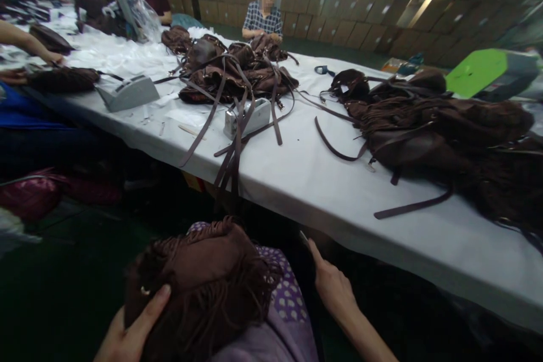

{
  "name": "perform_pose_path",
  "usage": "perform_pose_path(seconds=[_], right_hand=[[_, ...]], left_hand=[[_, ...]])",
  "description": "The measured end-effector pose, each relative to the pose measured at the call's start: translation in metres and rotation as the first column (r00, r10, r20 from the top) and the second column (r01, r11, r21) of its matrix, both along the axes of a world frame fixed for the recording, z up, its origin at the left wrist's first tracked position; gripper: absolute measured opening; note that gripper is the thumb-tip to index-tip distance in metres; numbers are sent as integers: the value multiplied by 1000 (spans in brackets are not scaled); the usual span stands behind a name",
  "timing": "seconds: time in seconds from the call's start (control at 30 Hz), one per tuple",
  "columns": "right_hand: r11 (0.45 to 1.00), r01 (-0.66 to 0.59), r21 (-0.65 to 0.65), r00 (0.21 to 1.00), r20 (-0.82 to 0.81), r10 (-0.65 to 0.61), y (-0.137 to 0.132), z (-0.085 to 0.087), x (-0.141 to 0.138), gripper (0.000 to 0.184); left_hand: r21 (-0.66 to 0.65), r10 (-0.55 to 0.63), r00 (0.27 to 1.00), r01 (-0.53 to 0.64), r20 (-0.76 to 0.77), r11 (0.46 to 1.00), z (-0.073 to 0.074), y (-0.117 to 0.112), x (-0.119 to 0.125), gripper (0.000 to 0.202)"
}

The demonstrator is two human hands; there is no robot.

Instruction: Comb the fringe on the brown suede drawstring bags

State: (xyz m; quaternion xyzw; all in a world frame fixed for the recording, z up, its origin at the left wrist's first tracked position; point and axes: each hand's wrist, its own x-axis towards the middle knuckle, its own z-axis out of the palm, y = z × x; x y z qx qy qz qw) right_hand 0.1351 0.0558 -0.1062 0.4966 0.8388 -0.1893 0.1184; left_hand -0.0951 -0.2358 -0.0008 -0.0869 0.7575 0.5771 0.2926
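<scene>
From where I stand, the seated person has a brown fringed bag resting on the lap, over a purple spotted garment, just off the near edge of the white-covered table. The lap seems to serve as a soft support, leaving one hand to steady the load. The left hand is clamped on the bag's near left side, thumb pressed on its upper face beside a small gold-coloured fitting, probably so the limp body doesn't slide. The right hand is closed around a slim tool, its pale tip poking out past the fingers towards the table edge; what kind of tool I can't tell. That hand hangs clear on the right, perhaps to keep the tip away from the fringe.

So the bag lies between the two hands, touching the left and well apart from the right. Beyond it, a tape dispenser stands near the table's front edge, straps draped across it and over the side, likely because the middle pile of bags is heaped loosely. Another pile sprawls at the right.
</scene>
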Motion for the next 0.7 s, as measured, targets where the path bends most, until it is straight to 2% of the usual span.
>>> perform_pose_path(seconds=[0.03, 0.1, 0.13, 0.17, 0.2, 0.23, 0.3, 0.33, 0.4, 0.43, 0.47, 0.53, 0.63, 0.67, 0.7], right_hand=[[990, 89, -114, 981, -163, -107, -6, 8, -3, 59], [922, 188, -339, 831, -446, -334, -24, 32, -19, 53], [891, 172, -420, 740, -542, -398, -35, 48, -29, 54], [881, 112, -460, 670, -620, -409, -47, 64, -41, 55], [888, 14, -459, 630, -686, -364, -60, 79, -52, 55], [901, -118, -417, 607, -748, -267, -73, 93, -61, 55], [890, -407, -204, 557, -828, 65, -96, 111, -78, 55], [849, -525, -64, 523, -811, 262, -106, 114, -84, 59], [731, -658, 178, 485, -643, 593, -118, 110, -94, 70], [693, -676, 251, 510, -519, 686, -120, 104, -97, 76], [677, -672, 300, 557, -397, 729, -120, 96, -98, 81], [675, -642, 364, 644, -221, 732, -113, 79, -99, 87], [654, -633, 415, 671, -128, 730, -91, 52, -91, 86], [661, -627, 412, 690, -100, 717, -81, 43, -87, 85], [697, -600, 393, 744, -48, 667, -68, 35, -81, 82]], left_hand=[[19, 1, 999, -2, 51, 1000, 1, 6, -2, 43], [64, -8, 990, -1, 143, 998, 1, 22, -4, 51], [84, -17, 985, 3, 171, 996, 1, 30, -3, 56], [104, -27, 979, 6, 201, 995, 1, 37, -1, 60], [123, -38, 973, 9, 227, 992, 1, 43, 2, 63], [139, -47, 968, 13, 246, 990, 2, 47, 4, 65], [156, -59, 964, 18, 261, 988, 4, 50, 8, 70], [159, -62, 962, 20, 267, 987, 5, 51, 10, 73], [142, -56, 963, 18, 264, 990, 6, 49, 10, 76], [124, -48, 968, 18, 245, 992, 5, 48, 9, 76], [102, -41, 976, 19, 215, 995, 5, 46, 8, 75], [32, -18, 988, 13, 153, 999, 2, 43, 6, 70], [-113, 31, 993, -18, 117, 993, -4, 35, 3, 56], [-146, 38, 994, -24, 98, 989, -6, 31, 3, 51], [-158, 36, 998, -26, 61, 987, -6, 26, 1, 46]])
